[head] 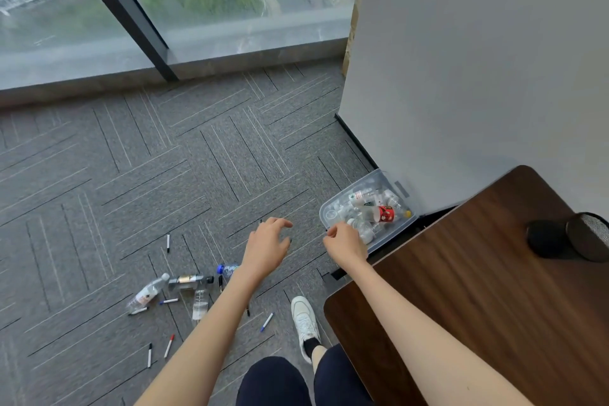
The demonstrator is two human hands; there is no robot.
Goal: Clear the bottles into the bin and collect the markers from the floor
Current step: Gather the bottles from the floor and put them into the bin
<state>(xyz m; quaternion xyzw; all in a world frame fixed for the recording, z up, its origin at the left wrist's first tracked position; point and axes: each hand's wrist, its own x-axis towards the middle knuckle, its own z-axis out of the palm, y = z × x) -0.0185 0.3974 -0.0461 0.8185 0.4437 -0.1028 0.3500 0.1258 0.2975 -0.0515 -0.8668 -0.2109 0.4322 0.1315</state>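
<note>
A clear plastic bin [333,208] stands on the carpet against the wall and holds several bottles, one with a red label [385,213]. My right hand [344,242] hovers at its near rim, fingers curled with nothing visible in them. My left hand [267,247] is beside it over bare carpet, fingers spread and empty. Behind my left arm lie several bottles: a clear one [146,293], a dark-capped one [189,281], another clear one [200,305] and a blue-capped one [226,270]. Markers are scattered around them, such as a black one [168,242], a blue one [267,322] and a red one [169,345].
A dark wooden table [478,290] fills the lower right, with a black mesh cup [590,236] and a black round object [545,239] on it. A grey wall [478,76] rises behind the bin. A floor-to-ceiling window [197,10] runs along the far edge. My white shoe [304,320] is near the table.
</note>
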